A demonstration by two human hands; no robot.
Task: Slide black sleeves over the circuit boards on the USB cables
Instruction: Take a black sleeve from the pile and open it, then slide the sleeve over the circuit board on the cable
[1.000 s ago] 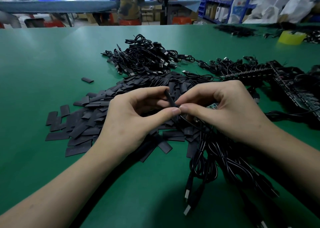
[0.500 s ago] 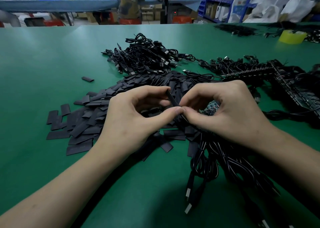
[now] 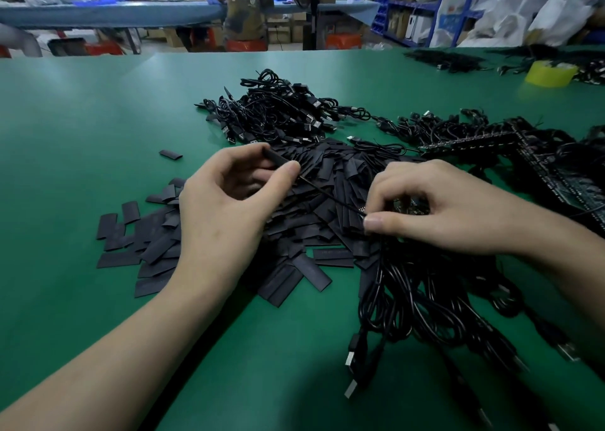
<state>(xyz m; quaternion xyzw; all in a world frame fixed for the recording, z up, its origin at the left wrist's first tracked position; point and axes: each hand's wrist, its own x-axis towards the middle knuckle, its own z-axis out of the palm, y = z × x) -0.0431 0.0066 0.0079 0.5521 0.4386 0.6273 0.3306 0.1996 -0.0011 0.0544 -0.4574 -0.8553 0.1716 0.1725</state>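
Observation:
My left hand (image 3: 226, 208) pinches a black sleeve (image 3: 276, 159) between thumb and fingers, above a wide pile of flat black sleeves (image 3: 314, 208) on the green table (image 3: 82, 119). A thin black cable (image 3: 330, 196) runs taut from that sleeve to my right hand (image 3: 438, 208). My right hand pinches the cable at its thumb tip, and a small green circuit board (image 3: 407, 206) shows under its curled fingers. A bundle of black USB cables (image 3: 425, 299) with silver plugs hangs below my right hand toward the table's near edge.
A heap of coiled USB cables (image 3: 278, 113) lies behind the sleeve pile. Dark panels of circuit boards (image 3: 530, 155) with cables spread at the right. A yellow tape roll (image 3: 550, 73) sits far right. One stray sleeve (image 3: 170, 154) lies at the left. A person stands beyond the table.
My hands have drawn apart: the left moved up and left with the sleeve, the right moved right and down, and the cable now stretches between them.

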